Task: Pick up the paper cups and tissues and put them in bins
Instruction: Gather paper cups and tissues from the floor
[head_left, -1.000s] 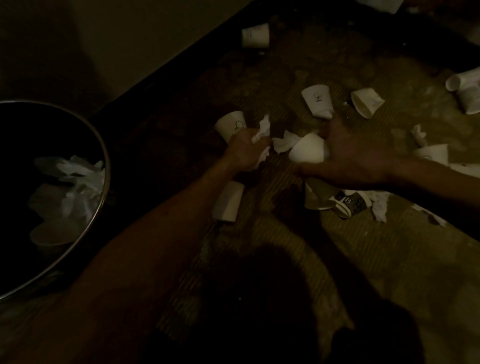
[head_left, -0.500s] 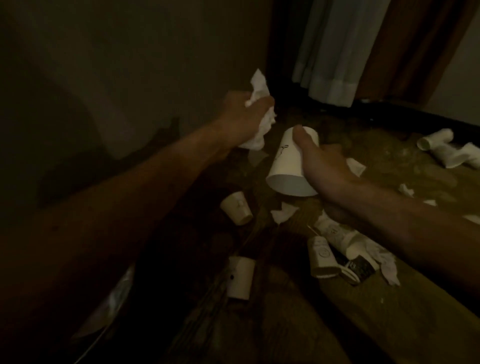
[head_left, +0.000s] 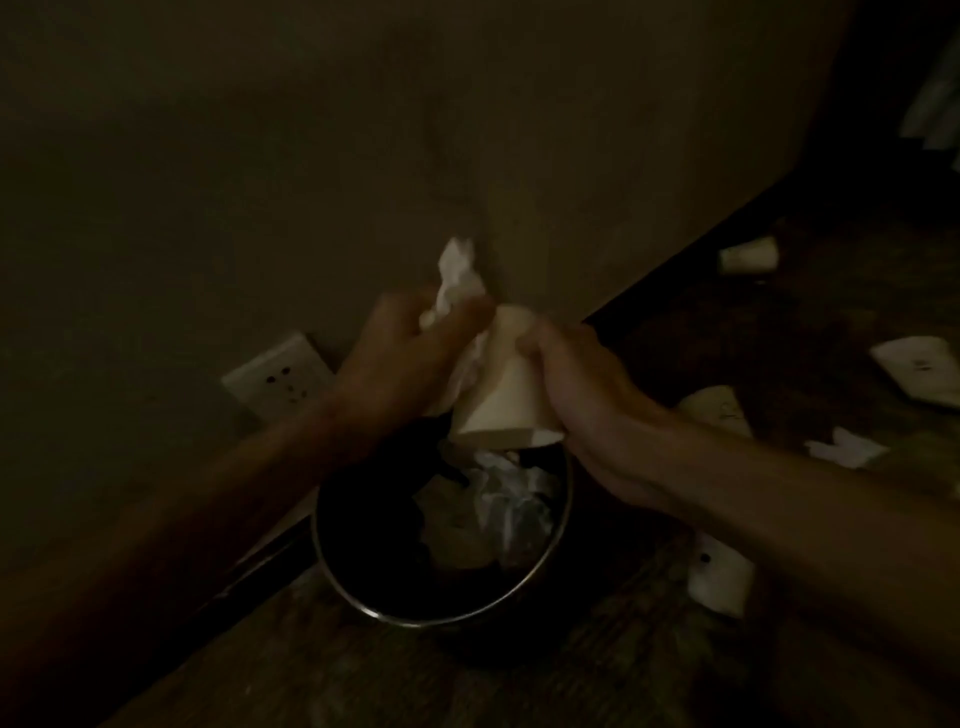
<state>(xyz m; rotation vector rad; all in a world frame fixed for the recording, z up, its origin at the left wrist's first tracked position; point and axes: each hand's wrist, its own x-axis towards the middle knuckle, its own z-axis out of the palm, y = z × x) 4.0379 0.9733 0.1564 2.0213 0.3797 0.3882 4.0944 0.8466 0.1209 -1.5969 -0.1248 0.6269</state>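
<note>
The room is dim. My left hand (head_left: 402, 358) grips a crumpled white tissue (head_left: 457, 275) that sticks up above its fingers. My right hand (head_left: 587, 405) grips a white paper cup (head_left: 501, 395) by its base, mouth pointing down. Both hands are side by side, just above the far rim of a round dark bin (head_left: 363, 597) with a shiny metal rim. Inside the bin lie crumpled tissues and cups (head_left: 498, 504).
The bin stands on the floor against a wall with a white socket plate (head_left: 278, 376). Several paper cups lie on the floor to the right: one far (head_left: 748, 255), one flattened (head_left: 917, 366), one near my right forearm (head_left: 719, 577). A tissue scrap (head_left: 844, 447) lies between them.
Both hands lifted the tissue and the cup off the floor and carried them left to above the bin. The view swung from the littered floor to the bin by the wall.
</note>
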